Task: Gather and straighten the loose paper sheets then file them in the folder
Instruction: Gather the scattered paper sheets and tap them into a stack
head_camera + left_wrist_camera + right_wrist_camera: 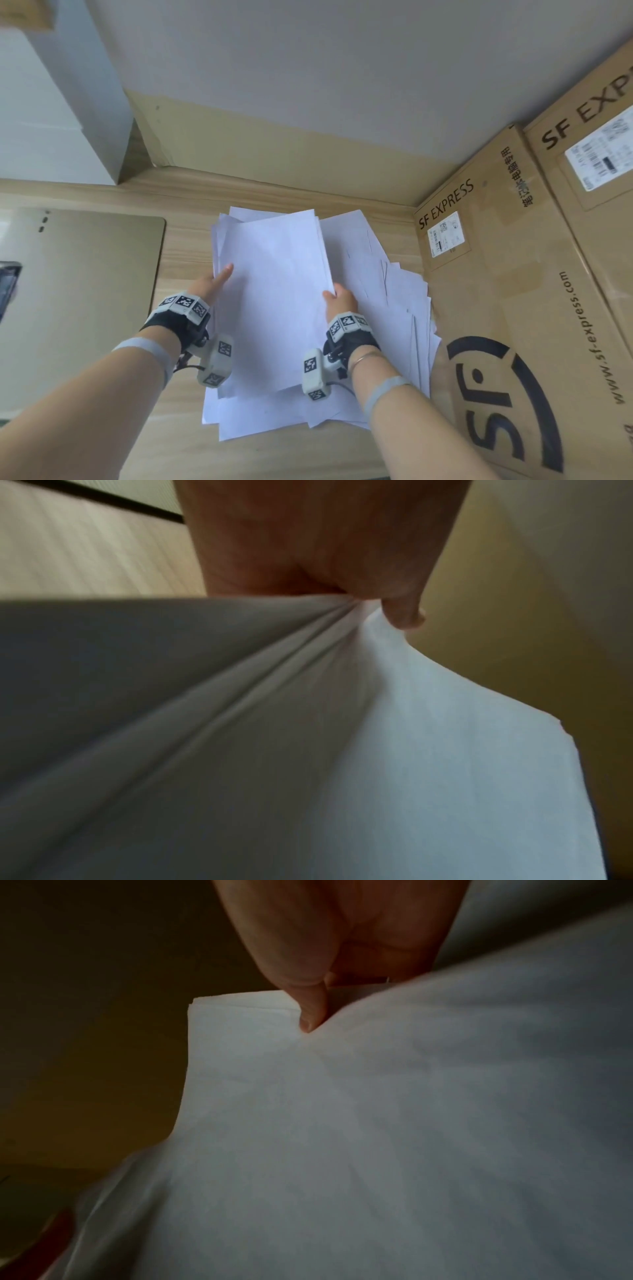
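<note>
Left hand (pixel 214 282) and right hand (pixel 339 301) pinching opposite long edges of a paper stack (pixel 274 291), thumbs on top, fingers underneath, probably to square it; beneath, loose sheets (pixel 394 298) fanned over the desk (pixel 185 246) toward its right edge; beige folder (pixel 85 291) closed at the left edge, contents unseen; cardboard boxes (pixel 513 274) shut.

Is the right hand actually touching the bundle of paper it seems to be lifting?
Touching. In the right wrist view the right hand pinches the edge of the paper bundle, thumb pressed onto the top sheet.
</note>
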`<state>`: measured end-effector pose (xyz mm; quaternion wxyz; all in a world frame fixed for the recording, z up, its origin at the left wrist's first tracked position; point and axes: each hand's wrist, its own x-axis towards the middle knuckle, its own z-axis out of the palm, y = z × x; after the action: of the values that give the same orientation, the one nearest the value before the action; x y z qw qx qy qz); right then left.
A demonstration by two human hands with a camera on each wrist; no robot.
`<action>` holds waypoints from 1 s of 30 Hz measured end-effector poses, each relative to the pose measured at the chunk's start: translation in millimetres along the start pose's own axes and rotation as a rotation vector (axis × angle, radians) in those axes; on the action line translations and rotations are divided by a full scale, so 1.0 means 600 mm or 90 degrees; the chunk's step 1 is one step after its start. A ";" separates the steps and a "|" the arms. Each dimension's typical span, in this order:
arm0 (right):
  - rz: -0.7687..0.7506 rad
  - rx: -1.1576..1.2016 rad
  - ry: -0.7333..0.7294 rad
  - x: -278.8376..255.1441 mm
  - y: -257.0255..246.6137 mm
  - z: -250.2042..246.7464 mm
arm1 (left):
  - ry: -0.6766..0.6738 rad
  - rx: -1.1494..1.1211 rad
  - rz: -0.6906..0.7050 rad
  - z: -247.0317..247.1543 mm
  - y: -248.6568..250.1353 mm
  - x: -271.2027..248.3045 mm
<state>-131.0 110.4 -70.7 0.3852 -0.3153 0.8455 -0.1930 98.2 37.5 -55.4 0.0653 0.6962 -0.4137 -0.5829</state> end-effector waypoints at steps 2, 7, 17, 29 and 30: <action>-0.033 -0.002 -0.007 -0.009 -0.002 0.014 | -0.007 -0.002 0.009 -0.002 -0.005 0.005; -0.066 -0.004 0.003 -0.001 0.021 -0.029 | 0.027 0.011 -0.033 -0.008 -0.009 0.007; -0.023 -0.484 -0.065 0.027 0.050 -0.086 | 0.056 -0.021 -0.040 -0.010 -0.028 0.023; 0.108 -0.330 -0.038 0.025 0.050 -0.121 | -0.039 -0.089 -0.063 -0.035 -0.040 0.068; 0.107 -0.327 -0.031 0.023 0.050 -0.113 | -0.042 -0.088 -0.063 -0.034 -0.041 0.066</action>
<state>-201.9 128.7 -52.3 0.3278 -0.3361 0.8803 0.0679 127.2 19.4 -93.0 0.0708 0.6898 -0.3393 -0.6356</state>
